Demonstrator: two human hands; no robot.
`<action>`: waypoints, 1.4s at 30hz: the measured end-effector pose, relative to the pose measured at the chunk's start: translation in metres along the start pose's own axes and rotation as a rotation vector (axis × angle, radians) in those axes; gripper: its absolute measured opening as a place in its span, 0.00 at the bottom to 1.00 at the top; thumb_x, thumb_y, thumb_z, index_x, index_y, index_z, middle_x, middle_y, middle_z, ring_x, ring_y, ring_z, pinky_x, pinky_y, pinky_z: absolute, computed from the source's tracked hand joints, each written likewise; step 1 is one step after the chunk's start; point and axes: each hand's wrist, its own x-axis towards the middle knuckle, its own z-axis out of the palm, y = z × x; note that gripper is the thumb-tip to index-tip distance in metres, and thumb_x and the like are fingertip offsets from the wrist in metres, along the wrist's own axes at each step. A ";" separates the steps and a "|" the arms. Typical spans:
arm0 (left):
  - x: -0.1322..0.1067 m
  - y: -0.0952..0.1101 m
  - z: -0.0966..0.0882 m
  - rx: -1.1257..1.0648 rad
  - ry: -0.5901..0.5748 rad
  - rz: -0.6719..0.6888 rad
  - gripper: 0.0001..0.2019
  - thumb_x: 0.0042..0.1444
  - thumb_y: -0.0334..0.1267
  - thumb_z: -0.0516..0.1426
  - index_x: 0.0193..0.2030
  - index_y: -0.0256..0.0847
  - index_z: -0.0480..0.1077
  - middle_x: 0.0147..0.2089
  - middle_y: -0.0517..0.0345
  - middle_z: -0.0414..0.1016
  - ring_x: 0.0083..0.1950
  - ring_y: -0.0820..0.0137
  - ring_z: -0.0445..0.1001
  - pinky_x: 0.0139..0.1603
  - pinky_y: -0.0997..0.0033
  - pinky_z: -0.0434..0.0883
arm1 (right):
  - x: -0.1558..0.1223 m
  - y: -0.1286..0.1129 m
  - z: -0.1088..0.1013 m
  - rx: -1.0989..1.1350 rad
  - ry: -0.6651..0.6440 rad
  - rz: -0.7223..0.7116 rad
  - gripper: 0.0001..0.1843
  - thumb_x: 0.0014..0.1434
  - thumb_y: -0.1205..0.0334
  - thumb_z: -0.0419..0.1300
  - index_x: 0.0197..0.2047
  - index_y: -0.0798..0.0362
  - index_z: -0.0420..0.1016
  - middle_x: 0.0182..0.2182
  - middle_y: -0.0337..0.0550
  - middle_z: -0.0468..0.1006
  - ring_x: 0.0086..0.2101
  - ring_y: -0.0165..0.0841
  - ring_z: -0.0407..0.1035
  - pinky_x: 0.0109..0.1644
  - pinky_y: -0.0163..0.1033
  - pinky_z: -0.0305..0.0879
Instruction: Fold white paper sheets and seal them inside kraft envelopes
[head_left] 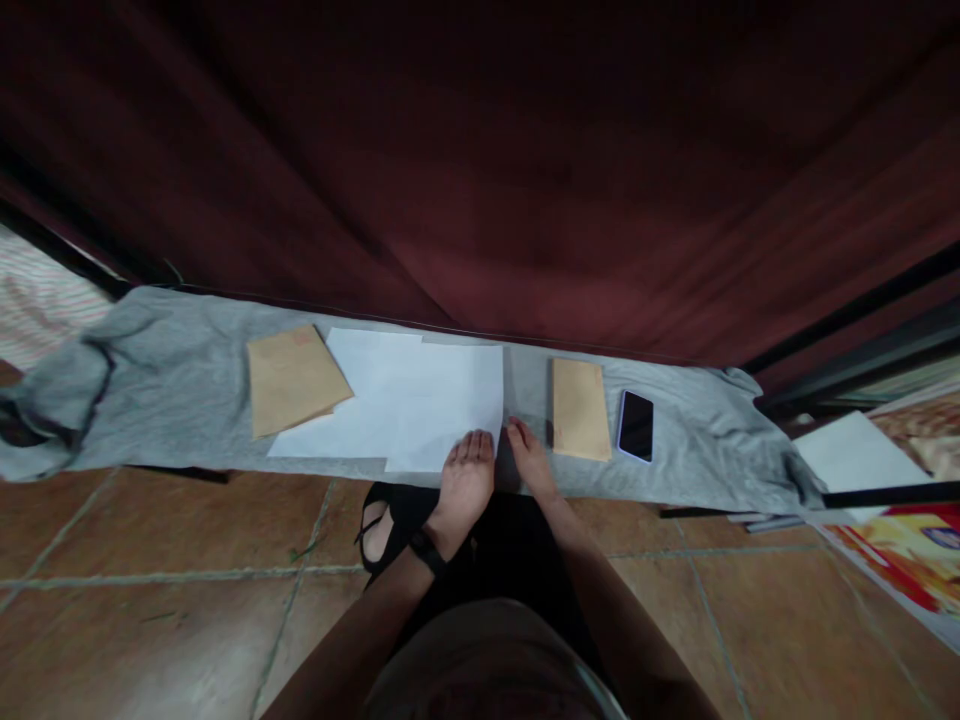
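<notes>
White paper sheets lie overlapped on a grey cloth spread along the floor. My left hand lies on the near right corner of the top sheet, fingers together and stretched flat. My right hand rests just right of that corner on the grey cloth, fingers extended, holding nothing. One brown envelope lies on the sheets' left edge. Another brown envelope lies right of my right hand.
A black phone lies on the cloth beside the right envelope. A dark red curtain hangs behind the cloth. White paper and colourful printed sheets lie at the right. Brown floor tiles stretch in front.
</notes>
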 end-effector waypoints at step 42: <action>0.078 -0.075 0.050 -0.056 -0.030 -0.017 0.30 0.70 0.43 0.42 0.74 0.29 0.53 0.76 0.40 0.52 0.78 0.59 0.48 0.76 0.52 0.51 | 0.045 0.000 0.026 -0.693 -0.070 -0.311 0.29 0.74 0.54 0.45 0.74 0.55 0.56 0.72 0.52 0.57 0.70 0.43 0.52 0.73 0.54 0.47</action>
